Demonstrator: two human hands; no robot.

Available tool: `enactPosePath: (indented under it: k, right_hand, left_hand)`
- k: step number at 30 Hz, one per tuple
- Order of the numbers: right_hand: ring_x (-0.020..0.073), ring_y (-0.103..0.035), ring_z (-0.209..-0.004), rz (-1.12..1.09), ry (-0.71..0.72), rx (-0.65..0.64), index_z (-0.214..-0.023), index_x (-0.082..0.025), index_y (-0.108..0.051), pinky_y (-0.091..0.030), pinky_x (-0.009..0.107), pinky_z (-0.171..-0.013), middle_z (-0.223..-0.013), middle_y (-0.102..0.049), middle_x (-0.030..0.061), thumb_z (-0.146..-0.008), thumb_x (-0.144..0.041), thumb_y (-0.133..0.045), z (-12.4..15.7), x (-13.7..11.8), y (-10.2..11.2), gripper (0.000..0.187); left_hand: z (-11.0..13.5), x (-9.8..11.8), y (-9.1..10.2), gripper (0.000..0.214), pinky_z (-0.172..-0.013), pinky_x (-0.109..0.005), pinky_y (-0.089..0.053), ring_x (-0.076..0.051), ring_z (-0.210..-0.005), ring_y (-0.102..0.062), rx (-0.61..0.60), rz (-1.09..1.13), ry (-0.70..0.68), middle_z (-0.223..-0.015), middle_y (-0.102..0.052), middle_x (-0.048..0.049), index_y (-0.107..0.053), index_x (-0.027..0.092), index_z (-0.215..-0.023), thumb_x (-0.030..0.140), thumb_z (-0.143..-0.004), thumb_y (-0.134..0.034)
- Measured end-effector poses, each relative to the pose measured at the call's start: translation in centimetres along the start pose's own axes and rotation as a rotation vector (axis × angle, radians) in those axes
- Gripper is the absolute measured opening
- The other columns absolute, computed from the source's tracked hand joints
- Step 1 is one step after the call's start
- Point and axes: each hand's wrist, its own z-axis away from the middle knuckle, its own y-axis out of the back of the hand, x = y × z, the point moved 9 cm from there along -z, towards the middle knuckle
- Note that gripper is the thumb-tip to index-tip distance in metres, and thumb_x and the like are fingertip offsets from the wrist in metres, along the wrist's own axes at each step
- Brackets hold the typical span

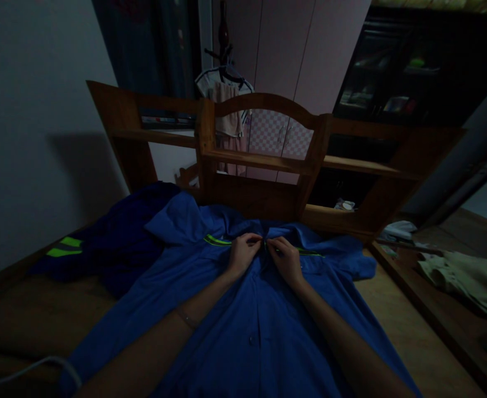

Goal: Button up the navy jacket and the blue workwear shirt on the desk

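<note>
No words, brands or numbers can be read anywhere in this dim view — the blue shirt [243, 309] shows only plain yellow-green reflective stripes with no lettering. The items on the dark shelves [396, 105] at the back right may carry labels, but they are too small and too dark to make out — nothing legible.

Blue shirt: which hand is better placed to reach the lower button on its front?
Probably left. The left hand and right hand both pinch the blue shirt below its collar; the lower button lies slightly toward the left.
</note>
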Motion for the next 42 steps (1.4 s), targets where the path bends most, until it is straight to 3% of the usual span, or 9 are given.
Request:
enactPosePath:
  k: [5, 10, 15, 23, 30, 34, 42]
  right_hand:
    - [0.0194, -0.061, -0.086, -0.046, -0.072, 0.06, -0.094, -0.021, -0.067, -0.047, 0.029, -0.078, -0.094, -0.066, 0.0068, -0.088, -0.033, -0.05, -0.1, 0.4, 0.8, 0.022]
    - [0.0175, -0.062, -0.069, -0.189, -0.213, -0.008, -0.088, -0.017, -0.065, -0.047, 0.026, -0.062, -0.08, -0.068, 0.0052, -0.084, -0.04, -0.054, -0.1, 2.4, 0.7, 0.025]
    - [0.0167, -0.064, -0.068, -0.193, -0.217, -0.065, -0.086, -0.017, -0.063, -0.048, 0.025, -0.061, -0.079, -0.068, 0.0049, -0.083, -0.04, -0.056, -0.1, 3.2, 0.5, 0.024]
    - [0.0165, -0.065, -0.072, -0.183, -0.166, -0.151, -0.088, -0.018, -0.061, -0.049, 0.025, -0.064, -0.081, -0.068, 0.0039, -0.08, -0.039, -0.059, -0.3, 3.4, -0.1, 0.022]
    - [0.0155, -0.064, -0.068, -0.27, -0.21, -0.134, -0.091, -0.018, -0.057, -0.05, 0.025, -0.062, -0.078, -0.067, 0.0029, -0.076, -0.04, -0.063, 0.1, 4.0, -1.0, 0.028]
    - [0.0155, -0.064, -0.062, -0.39, -0.269, -0.174, -0.092, -0.018, -0.056, -0.049, 0.024, -0.055, -0.074, -0.066, 0.0029, -0.08, -0.043, -0.057, 0.4, 4.2, -1.6, 0.028]
    - [0.0153, -0.061, -0.069, 0.099, -0.055, -0.2, -0.087, -0.02, -0.058, -0.043, 0.024, -0.063, -0.076, -0.065, 0.003, -0.083, -0.027, -0.054, -0.5, 1.4, 0.0, 0.009]
  left_hand:
    - [0.1, -1.0, -0.5, 0.021, -0.074, -0.028, -0.052, -0.018, -0.076, -0.066, -0.028, 0.166, 0.127, -0.083, -0.071, -0.0063, -0.071, 0.014, -0.084, 0.025, -0.067, -0.07]
    - [0.5, -1.6, -1.3, 0.025, -0.075, -0.028, -0.052, -0.017, -0.076, -0.065, -0.083, 0.27, 0.216, -0.083, -0.071, -0.0064, -0.07, 0.013, -0.086, 0.025, -0.064, -0.074]
    - [0.7, -1.7, -1.7, 0.027, -0.074, -0.028, -0.052, -0.016, -0.075, -0.064, -0.079, 0.359, 0.252, -0.081, -0.069, -0.0062, -0.068, 0.012, -0.083, 0.031, -0.065, -0.073]
    - [0.7, -1.1, -1.6, 0.028, -0.069, -0.024, -0.049, -0.015, -0.075, -0.063, -0.075, 0.212, 0.161, -0.079, -0.068, -0.0041, -0.068, 0.014, -0.08, 0.035, -0.063, -0.075]
    - [0.7, -1.9, -0.9, 0.021, -0.058, -0.021, -0.045, -0.013, -0.065, -0.06, 0.017, 0.163, 0.233, -0.068, -0.066, -0.0033, -0.068, 0.013, -0.072, 0.03, -0.061, -0.074]
    - [0.9, -2.2, -0.8, 0.018, -0.053, -0.02, -0.042, -0.01, -0.057, -0.056, 0.043, 0.158, 0.266, -0.062, -0.063, -0.002, -0.065, 0.013, -0.067, 0.028, -0.062, -0.072]
    - [1.4, -2.5, -1.1, 0.022, -0.058, -0.021, -0.044, -0.011, -0.06, -0.058, 0.041, 0.179, 0.284, -0.065, -0.063, 0.0002, -0.06, 0.014, -0.077, 0.02, -0.059, -0.072]
